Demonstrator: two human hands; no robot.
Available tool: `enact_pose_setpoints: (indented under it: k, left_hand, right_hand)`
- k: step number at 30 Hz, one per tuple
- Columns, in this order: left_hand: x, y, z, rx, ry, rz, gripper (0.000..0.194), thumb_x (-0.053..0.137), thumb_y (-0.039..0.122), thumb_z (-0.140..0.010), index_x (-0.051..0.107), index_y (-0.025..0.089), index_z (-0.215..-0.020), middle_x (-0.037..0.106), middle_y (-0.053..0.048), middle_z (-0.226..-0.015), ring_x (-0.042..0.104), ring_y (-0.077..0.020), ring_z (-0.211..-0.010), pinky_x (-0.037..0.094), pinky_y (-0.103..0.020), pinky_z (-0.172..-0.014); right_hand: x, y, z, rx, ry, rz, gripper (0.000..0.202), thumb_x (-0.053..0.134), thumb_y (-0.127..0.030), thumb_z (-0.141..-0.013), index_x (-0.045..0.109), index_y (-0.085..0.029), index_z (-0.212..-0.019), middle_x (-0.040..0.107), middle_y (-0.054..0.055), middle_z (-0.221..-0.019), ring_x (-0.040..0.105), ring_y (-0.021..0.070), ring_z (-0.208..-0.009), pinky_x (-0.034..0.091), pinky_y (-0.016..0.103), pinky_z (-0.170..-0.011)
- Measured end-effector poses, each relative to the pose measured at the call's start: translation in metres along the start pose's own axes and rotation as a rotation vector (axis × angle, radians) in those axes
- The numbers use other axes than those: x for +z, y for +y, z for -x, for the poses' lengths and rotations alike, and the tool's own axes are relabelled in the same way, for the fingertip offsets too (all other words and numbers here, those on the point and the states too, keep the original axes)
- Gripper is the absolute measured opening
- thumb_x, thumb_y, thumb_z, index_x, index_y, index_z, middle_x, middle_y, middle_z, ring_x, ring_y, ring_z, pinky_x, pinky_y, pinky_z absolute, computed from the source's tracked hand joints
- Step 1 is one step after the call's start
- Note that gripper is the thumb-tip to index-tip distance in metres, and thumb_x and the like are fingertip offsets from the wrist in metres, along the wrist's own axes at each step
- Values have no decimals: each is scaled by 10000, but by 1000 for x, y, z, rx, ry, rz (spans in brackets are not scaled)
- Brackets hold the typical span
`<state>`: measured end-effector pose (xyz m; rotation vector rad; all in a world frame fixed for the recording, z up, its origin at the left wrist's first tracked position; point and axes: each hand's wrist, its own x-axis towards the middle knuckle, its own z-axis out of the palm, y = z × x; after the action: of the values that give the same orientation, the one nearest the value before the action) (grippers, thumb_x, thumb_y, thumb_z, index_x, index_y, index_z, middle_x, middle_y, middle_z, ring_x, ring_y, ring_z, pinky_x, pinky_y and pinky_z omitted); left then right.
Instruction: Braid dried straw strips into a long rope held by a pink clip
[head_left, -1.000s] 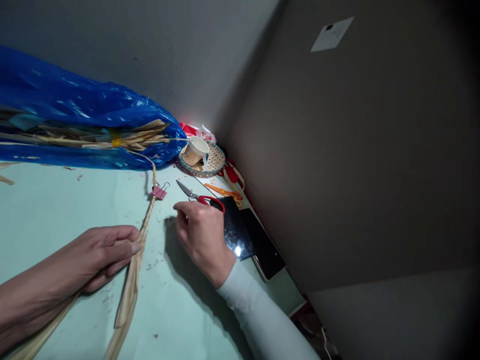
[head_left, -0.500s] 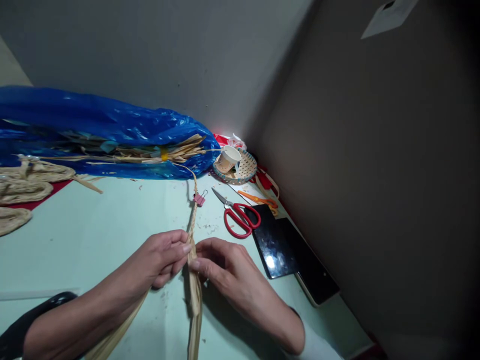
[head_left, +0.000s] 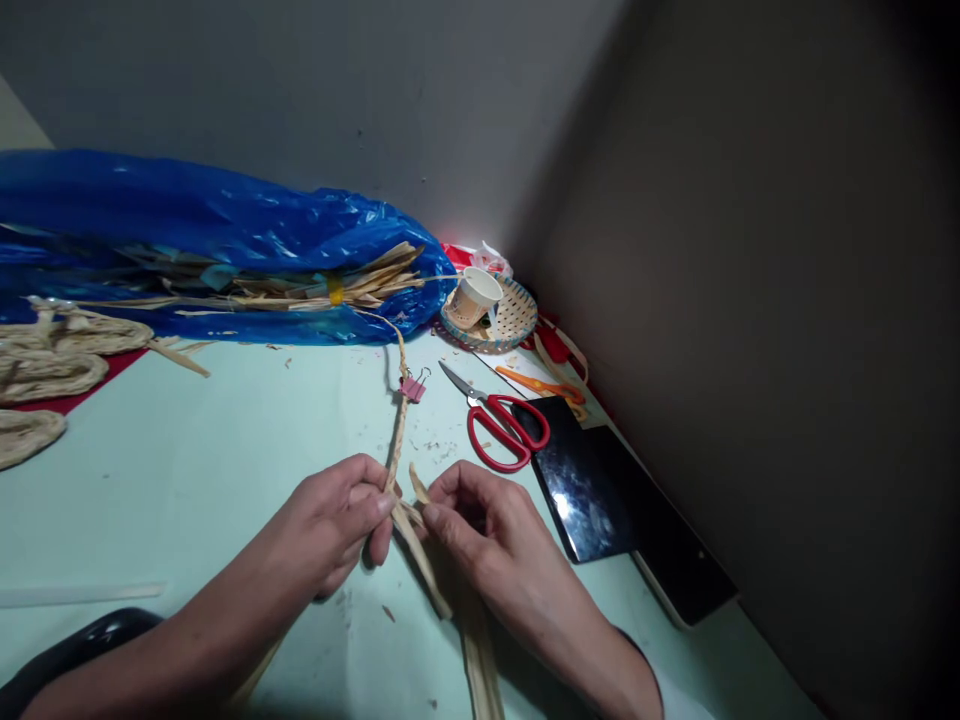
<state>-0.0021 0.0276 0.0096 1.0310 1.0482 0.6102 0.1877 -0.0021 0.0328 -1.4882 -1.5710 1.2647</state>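
A narrow braid of pale dried plant strips [head_left: 399, 440] runs down the table toward me. Across its upper part sits a pink binder clip [head_left: 412, 389]. My left hand [head_left: 341, 520] is closed, pinching the braid's lower end between thumb and fingers. In the closed fingers of my right hand [head_left: 484, 530] is a straw-coloured strip [head_left: 418, 484], pulled out to the right, its short tip poking up. One loose strip [head_left: 427, 575] hangs between the hands. A wider strip [head_left: 480, 660] trails below my right hand, and another passes beneath my left forearm.
Red-handled scissors [head_left: 508, 430] lie right of the braid, beside a black phone-like slab [head_left: 577, 490] and a second dark device [head_left: 675, 540]. Behind are a woven basket [head_left: 517, 320] with a paper cup [head_left: 478, 294], and a blue plastic bag [head_left: 225, 210] of dried strips. Woven soles [head_left: 52, 375] lie left.
My right hand has moved away from the braid to the right, drawing a strip out sideways. The strands below have spread apart. The view has shifted slightly.
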Motion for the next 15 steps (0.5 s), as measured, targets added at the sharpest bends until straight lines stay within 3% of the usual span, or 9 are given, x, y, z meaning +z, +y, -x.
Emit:
enact_pose_setpoints:
  k: [10, 15]
  left_hand:
    - [-8, -1, -4, -3, -81, 32, 318, 739, 474, -866, 669, 167, -911, 616, 50, -635, 223, -8, -400, 120, -175, -382]
    - [-7, -2, 0, -28, -40, 74, 300, 730, 440, -881, 709, 167, -1005, 614, 35, -663, 193, -20, -453, 109, -199, -440]
  right_hand:
    - [1, -5, 4, -23, -58, -52, 257, 586, -337, -983, 668, -165, -810, 603, -10, -738, 483, 127, -682, 353, 267, -627]
    - [8, -6, 5, 74, -100, -105, 228, 619, -318, -940, 668, -155, -788, 526, -26, -638, 419, 119, -597, 314, 269, -564]
